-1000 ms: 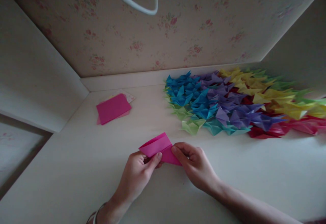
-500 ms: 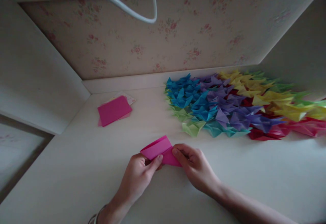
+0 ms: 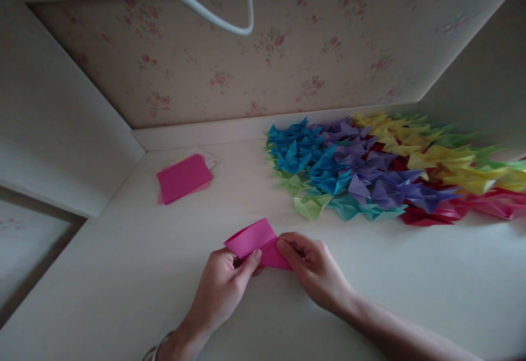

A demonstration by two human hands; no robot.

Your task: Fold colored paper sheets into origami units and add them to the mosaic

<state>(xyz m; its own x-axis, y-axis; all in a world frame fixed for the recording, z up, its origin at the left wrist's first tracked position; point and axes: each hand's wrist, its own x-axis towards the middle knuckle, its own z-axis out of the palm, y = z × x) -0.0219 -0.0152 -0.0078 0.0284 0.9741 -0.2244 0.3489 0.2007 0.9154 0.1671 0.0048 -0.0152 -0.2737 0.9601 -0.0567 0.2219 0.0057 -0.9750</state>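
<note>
A folded pink paper sheet [image 3: 252,238] is held just above the white desk [image 3: 123,273] near its front middle. My left hand [image 3: 224,287] pinches the paper's left lower edge with thumb and fingers closed on it. My right hand [image 3: 314,270] pinches its right end, fingers curled round the fold. The upper flap of the paper stands slightly raised.
A small stack of pink square sheets [image 3: 183,177] lies at the back left of the desk. A wide heap of folded paper pieces [image 3: 370,172] in blue, purple, yellow, green and red fills the back right. A white cable [image 3: 205,7] hangs across the floral wall.
The hands and the pink paper have sunk slightly in view and the fold looks pressed a little flatter; otherwise nothing moved.
</note>
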